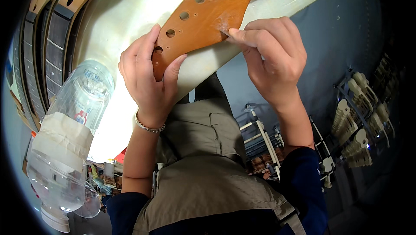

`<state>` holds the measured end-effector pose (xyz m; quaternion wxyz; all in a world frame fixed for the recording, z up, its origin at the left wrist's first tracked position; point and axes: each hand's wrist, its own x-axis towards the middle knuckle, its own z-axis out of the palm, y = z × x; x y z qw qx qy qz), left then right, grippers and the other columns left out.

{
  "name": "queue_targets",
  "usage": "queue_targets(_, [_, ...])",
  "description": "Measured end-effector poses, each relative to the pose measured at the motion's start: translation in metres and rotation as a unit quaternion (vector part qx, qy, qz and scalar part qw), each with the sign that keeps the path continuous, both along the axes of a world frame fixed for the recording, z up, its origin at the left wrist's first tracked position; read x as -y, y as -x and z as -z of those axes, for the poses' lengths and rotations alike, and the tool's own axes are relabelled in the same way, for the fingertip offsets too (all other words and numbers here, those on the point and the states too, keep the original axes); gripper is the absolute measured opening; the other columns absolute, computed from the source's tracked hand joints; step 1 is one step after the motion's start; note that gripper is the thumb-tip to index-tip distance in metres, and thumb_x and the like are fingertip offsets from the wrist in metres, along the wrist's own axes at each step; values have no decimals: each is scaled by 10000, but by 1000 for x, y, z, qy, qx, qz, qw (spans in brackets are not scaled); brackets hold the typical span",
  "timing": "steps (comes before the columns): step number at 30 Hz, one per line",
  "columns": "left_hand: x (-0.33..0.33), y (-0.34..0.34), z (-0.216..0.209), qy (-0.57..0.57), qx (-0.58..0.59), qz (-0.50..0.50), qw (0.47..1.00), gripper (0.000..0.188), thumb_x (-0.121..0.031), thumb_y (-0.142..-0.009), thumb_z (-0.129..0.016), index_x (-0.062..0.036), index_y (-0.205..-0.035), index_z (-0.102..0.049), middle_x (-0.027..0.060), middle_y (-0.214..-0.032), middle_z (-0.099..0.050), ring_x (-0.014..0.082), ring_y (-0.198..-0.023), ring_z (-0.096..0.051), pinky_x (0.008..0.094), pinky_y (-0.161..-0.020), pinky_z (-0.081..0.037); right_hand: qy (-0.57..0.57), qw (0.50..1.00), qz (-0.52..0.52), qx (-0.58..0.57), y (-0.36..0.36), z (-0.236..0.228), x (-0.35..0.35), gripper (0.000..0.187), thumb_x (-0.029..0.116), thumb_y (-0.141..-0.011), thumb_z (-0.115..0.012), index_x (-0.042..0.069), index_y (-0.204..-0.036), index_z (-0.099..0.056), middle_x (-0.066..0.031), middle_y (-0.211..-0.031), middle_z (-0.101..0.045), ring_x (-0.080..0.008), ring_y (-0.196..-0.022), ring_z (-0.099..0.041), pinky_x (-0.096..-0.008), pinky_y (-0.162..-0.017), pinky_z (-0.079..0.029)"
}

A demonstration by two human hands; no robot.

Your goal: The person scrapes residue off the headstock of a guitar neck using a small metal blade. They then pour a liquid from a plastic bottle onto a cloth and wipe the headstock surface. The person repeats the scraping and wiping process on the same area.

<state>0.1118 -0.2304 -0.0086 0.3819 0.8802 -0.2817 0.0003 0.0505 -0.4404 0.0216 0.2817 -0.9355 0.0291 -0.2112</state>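
A guitar neck (190,40) in orange-brown wood lies face down, its headstock toward me and a row of round tuner holes along it. My left hand (149,68) is closed round the headstock's tip, thumb on the near edge and fingers on the far edge. My right hand (273,53) pinches a small thin piece, too little seen to name, between thumb and forefinger. The pinched tip touches the headstock's near side, beside a pale, scuffed, whitish patch. Another whitish smear shows near the farthest hole.
The neck rests on a pale worktop (130,14) with a slanting near edge. At the left stand several guitar necks (56,40) with dark fretboards. Clear plastic bottles (65,148), one wrapped in paper tape, are beside my left forearm. Racks of pale necks (359,118) are at the right.
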Motion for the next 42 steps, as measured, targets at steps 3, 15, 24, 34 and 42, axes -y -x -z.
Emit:
queue_targets(3, [0,0,0,7,-9,-1,1000,635,-198,-761,-823,-47,-1333,-592,91,-1124,-638,239,-972,-562,361,-904,-409,0,1000,6,16,-4,3,7,193,0,-659,-752,118,-804,-703,-11,-735,-615,-234,-658,-539,-339,-579,-447])
queue_targets(15, [0,1,0,4,-16,-4,1000,622,-199,-774,-819,-48,-1334,-592,87,-1123,-633,235,-982,-558,358,-907,-420,7,999,33,15,5,4,-2,215,3,-649,-751,113,-828,-706,-23,-753,-624,-242,-676,-552,-344,-592,-447])
queue_targets(24, [0,1,0,11,-13,-2,1000,612,-184,-775,-818,-31,-1324,-594,102,-1130,-634,246,-1001,-564,354,-906,-432,-3,998,60,11,12,3,-11,233,-21,-653,-745,98,-850,-714,-37,-763,-628,-255,-683,-558,-346,-605,-450])
queue_targets(34, [1,1,0,9,-11,-1,1000,602,-185,-780,-815,-28,-1319,-597,106,-1136,-632,249,-1002,-565,354,-904,-435,-18,997,77,3,14,2,-20,221,-7,-654,-757,100,-842,-710,-36,-752,-624,-250,-681,-563,-349,-610,-447])
queue_targets(42, [0,0,1,13,-2,0,1000,614,-172,-766,-822,-29,-1320,-599,105,-1137,-633,241,-980,-567,356,-897,-439,-12,996,92,4,16,2,-28,263,-37,-620,-738,100,-844,-715,-25,-754,-627,-247,-671,-555,-341,-597,-452])
